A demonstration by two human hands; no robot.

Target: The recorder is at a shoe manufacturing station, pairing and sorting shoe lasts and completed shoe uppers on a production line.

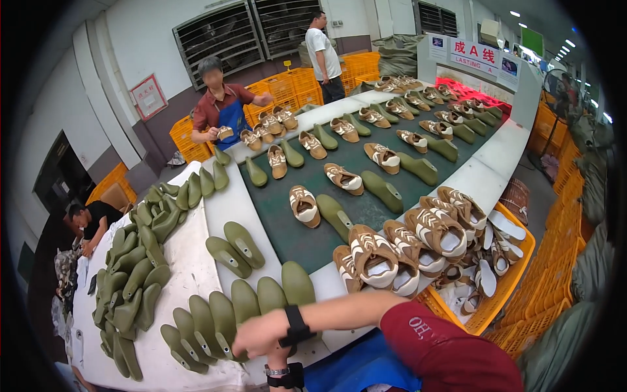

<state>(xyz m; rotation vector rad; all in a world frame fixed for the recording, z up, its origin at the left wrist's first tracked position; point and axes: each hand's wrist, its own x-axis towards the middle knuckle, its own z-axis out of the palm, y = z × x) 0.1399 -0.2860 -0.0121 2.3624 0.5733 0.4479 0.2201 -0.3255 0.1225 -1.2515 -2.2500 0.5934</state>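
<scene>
My right hand [260, 332], a black strap on its wrist, reaches across to the left over a row of olive-green shoe lasts [222, 315] at the near table edge. Its fingers look curled together and point down beside the lasts; what they hold, if anything, is hidden. Below it is my left hand [279, 357], with a silver watch on the wrist. The right hand covers most of it, so its fingers do not show. Two more lasts [243, 245] lie just beyond the row. Brown-and-cream sneakers [373, 253] are grouped to the right of my hands.
A green conveyor belt [274, 215] carries sneakers and lasts in pairs. Many lasts [134, 274] are heaped on a white-covered table at left. An orange crate [499, 300] of shoes stands right. A person in a blue apron [228, 114] handles a sneaker across the belt.
</scene>
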